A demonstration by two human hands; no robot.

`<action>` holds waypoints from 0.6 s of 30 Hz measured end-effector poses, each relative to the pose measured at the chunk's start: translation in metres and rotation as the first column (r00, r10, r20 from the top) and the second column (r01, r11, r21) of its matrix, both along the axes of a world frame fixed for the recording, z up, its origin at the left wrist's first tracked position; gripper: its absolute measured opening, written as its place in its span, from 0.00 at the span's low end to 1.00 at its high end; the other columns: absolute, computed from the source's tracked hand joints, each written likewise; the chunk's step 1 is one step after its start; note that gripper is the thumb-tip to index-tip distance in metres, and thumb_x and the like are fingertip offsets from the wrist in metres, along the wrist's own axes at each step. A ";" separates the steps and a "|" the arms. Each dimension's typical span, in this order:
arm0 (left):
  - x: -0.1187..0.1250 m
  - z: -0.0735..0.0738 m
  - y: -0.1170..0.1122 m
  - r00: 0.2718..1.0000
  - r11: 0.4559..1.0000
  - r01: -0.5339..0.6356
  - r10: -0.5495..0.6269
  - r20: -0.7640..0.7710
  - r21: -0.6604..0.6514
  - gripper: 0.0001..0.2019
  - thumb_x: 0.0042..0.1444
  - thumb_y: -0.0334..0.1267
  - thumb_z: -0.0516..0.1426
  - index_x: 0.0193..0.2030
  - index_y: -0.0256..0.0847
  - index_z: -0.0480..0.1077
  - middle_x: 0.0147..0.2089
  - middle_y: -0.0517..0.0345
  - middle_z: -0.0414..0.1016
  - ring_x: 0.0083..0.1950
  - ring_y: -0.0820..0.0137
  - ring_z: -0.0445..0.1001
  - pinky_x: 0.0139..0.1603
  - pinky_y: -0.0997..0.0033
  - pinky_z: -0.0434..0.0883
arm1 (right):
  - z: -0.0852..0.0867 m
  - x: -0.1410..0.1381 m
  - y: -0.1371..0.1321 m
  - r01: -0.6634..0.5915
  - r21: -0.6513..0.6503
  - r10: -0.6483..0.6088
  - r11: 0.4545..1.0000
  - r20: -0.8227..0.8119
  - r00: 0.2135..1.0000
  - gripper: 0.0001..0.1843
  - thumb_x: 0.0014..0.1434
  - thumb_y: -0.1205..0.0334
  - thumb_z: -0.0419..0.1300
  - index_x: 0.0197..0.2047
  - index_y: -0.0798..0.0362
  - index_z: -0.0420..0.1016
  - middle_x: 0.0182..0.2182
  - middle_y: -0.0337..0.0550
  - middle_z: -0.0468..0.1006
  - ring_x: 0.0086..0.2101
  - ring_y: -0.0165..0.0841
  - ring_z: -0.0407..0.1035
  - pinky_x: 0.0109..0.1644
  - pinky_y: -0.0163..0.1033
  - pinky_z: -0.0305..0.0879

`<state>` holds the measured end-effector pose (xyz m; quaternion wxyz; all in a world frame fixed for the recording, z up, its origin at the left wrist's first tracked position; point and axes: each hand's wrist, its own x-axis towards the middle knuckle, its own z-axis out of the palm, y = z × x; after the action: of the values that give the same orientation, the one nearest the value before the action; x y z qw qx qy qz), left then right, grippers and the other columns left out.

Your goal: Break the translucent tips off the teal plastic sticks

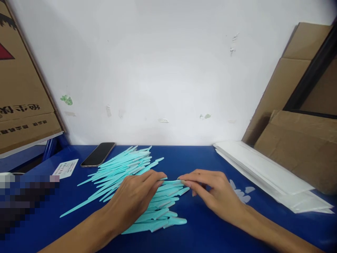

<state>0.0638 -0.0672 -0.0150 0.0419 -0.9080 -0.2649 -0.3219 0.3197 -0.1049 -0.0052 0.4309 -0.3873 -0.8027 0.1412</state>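
Left hand: I see the left hand (133, 189) with thumb and forefinger pinching the left end of a slim turquoise piece (172, 182).
Right hand: I see the right hand (217, 188) pinching the right end between thumb and forefinger; its other fingers curl beneath.
Turquoise piece: between the two hands, above the near pile; my fingers hide both ends.
Handling: I judge it light, fairly stiff and smooth, apt to slip or turn; thinness suggests it could snap if bent hard.
Hold point: fingertips at the ends, light pressure.
Near pile: similar pieces (160, 203) overlap below and between the hands, crowding the space under my fingers.
Far pile: more pieces (126, 168) fan out beyond the left hand.
Translucent flakes: loose flakes (245, 199) lie just beside the right wrist.
White packets: flat stack (260, 165) to the right, limiting reach there.
Phone: dark-screened phone (98, 154) near the far pile; a printed card (65, 168) beside it.
Boundaries: cartons (23, 80) at both sides, wall (168, 70) behind.
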 end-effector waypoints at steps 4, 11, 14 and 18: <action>0.000 0.001 0.000 1.000 1.000 -0.009 0.009 0.010 -0.023 0.10 0.76 0.37 0.46 0.54 0.44 0.67 0.43 0.58 0.80 0.34 0.70 0.80 0.30 0.73 0.70 | 0.001 0.000 0.001 0.018 -0.083 -0.020 0.996 -0.030 0.999 0.11 0.69 0.62 0.59 0.45 0.47 0.86 0.30 0.38 0.83 0.27 0.29 0.74 0.30 0.32 0.68; -0.002 -0.004 -0.004 0.994 0.997 0.074 -0.075 0.078 0.015 0.10 0.74 0.32 0.50 0.57 0.45 0.67 0.41 0.59 0.79 0.36 0.71 0.79 0.33 0.75 0.70 | -0.006 0.000 0.001 -0.043 -0.203 0.017 0.978 -0.129 0.991 0.12 0.69 0.57 0.60 0.44 0.47 0.86 0.28 0.39 0.81 0.22 0.27 0.72 0.26 0.32 0.66; -0.001 -0.004 -0.004 0.991 0.995 0.093 -0.095 0.092 0.025 0.12 0.72 0.29 0.51 0.58 0.45 0.67 0.40 0.59 0.78 0.34 0.72 0.77 0.31 0.76 0.69 | -0.009 -0.001 0.000 -0.063 -0.219 0.029 0.974 -0.157 0.987 0.11 0.68 0.56 0.62 0.44 0.47 0.87 0.28 0.39 0.81 0.21 0.26 0.71 0.24 0.32 0.64; 0.000 -0.005 -0.003 0.988 0.993 0.114 -0.118 0.099 0.042 0.12 0.72 0.27 0.51 0.57 0.42 0.68 0.38 0.58 0.77 0.31 0.73 0.74 0.29 0.76 0.66 | -0.010 -0.003 0.000 -0.072 -0.244 0.030 0.967 -0.170 0.985 0.11 0.68 0.56 0.62 0.45 0.47 0.87 0.29 0.41 0.82 0.20 0.26 0.70 0.23 0.32 0.64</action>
<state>0.0635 -0.0704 -0.0196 0.0258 -0.9034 -0.2075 -0.3742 0.3171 -0.1051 -0.0149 0.4401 -0.4045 -0.7499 0.2835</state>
